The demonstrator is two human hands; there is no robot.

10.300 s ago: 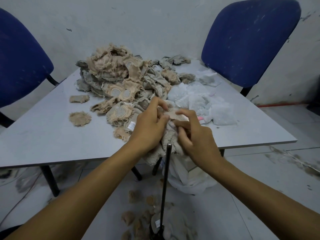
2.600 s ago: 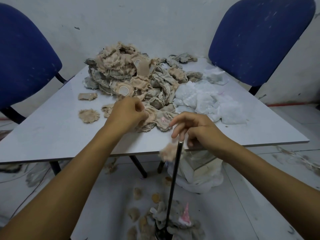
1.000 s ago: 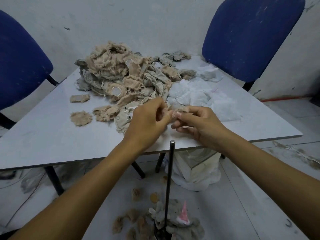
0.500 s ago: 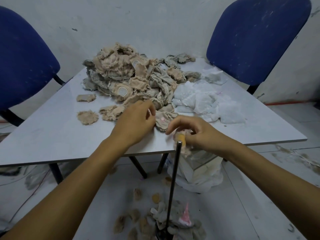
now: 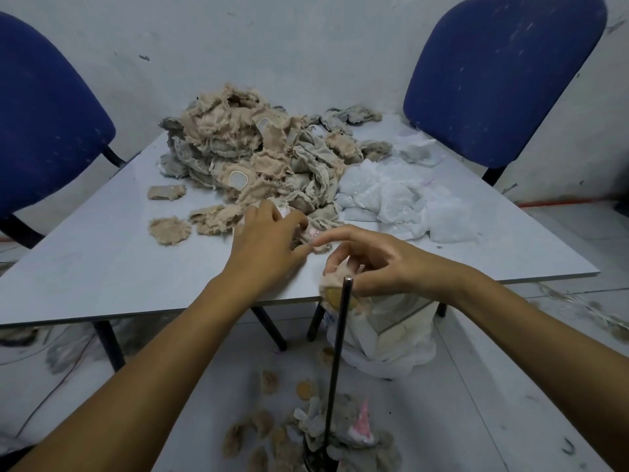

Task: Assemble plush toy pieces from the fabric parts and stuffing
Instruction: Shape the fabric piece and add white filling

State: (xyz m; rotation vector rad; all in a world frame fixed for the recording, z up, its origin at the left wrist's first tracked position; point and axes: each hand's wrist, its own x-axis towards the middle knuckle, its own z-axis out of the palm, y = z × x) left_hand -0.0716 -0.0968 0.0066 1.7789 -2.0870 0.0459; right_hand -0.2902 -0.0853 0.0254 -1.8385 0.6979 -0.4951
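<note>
- The right hand (image 5: 377, 264) hangs just past the near table (image 5: 102, 267) edge, its fingers curled round a small tan plush piece (image 5: 335, 284); the forefinger sticks out toward the left hand.
- That piece sits at the top of a thin black rod (image 5: 337, 362), which stands nearly upright from the floor, long axis vertical, tip leaning slightly to the right. Whether the piece is threaded over the tip I cannot tell.
- The left hand (image 5: 269, 243) lies on the table at the near edge of the fabric heap (image 5: 258, 158), fingers bent and pinching a pale scrap (image 5: 284, 210).
- One heap of tan and grey fabric parts fills the back of the table, too tangled to count.
- Three loose tan scraps lie left of it: a flat strip (image 5: 166, 192), a round one (image 5: 169, 229) and a ragged one (image 5: 214, 218).
- White stuffing (image 5: 401, 199) lies in a single spread just right of the heap.
- Two blue chairs stand at the table, one left (image 5: 44, 120) and one right (image 5: 500, 73).
- A white bag (image 5: 391, 338) sits on the floor under the table's near edge.
- Round the rod's foot lie finished pieces (image 5: 279, 434), tan and grey, too heaped together to count, and one pink bit (image 5: 362, 427).
</note>
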